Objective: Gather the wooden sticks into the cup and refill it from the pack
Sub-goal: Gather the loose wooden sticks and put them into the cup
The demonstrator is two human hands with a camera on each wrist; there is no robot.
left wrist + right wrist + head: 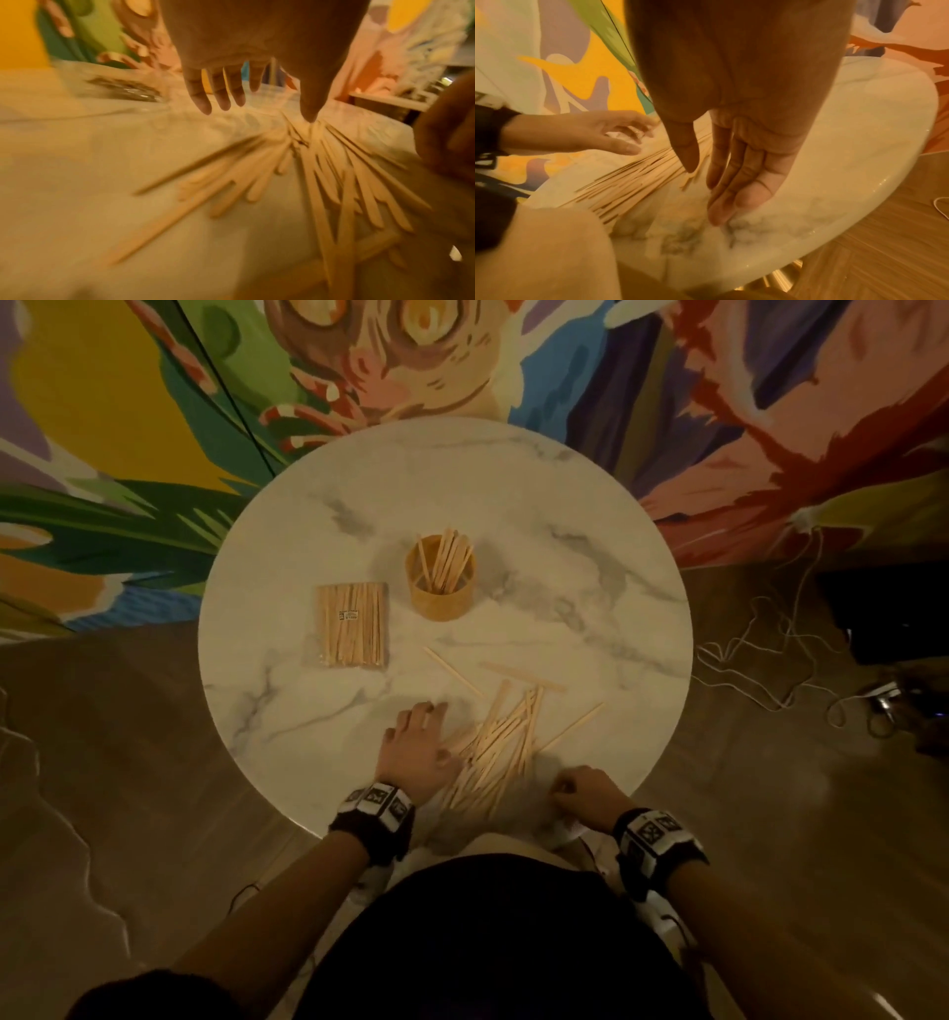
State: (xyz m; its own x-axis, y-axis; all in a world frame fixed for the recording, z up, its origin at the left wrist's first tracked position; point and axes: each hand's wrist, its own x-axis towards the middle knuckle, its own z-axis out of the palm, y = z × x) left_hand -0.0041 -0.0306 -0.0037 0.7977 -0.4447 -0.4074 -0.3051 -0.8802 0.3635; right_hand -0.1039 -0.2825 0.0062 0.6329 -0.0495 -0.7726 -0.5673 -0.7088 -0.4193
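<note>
two hands over a round marble table (318, 505), both at the near edge; left hand (418, 744) lies flat with fingers straight and a little spread, palm down, its right side touching the left margin of a loose pile of wooden sticks (500, 747); it holds nothing; left wrist view, blurred, shows the fingers (200, 97) pointing down toward the tabletop and the thumb tip over the far ends of the sticks; right hand (583, 793) sits just right of the pile's near end; right wrist view shows its fingers (734, 182) straight and pressed together, tips at the marble, thumb tip at the sticks' ends; nothing gripped there either; the pile fans out, most sticks running from the near edge away and slightly rightward, a few stray ones lying apart beyond it, one (453, 671) angled toward the cup; wooden cup (440, 595) stands upright near the table's middle, well apart from both hands, with a bunch of sticks leaning inside it; clear pack (350, 625) of sticks lies flat just left of the cup, small label on top, whether sealed i cannot tell; painted mural (128, 428) behind the table; white cables (770, 670) trail on the floor to the right; marker-patterned band on each wrist.
</note>
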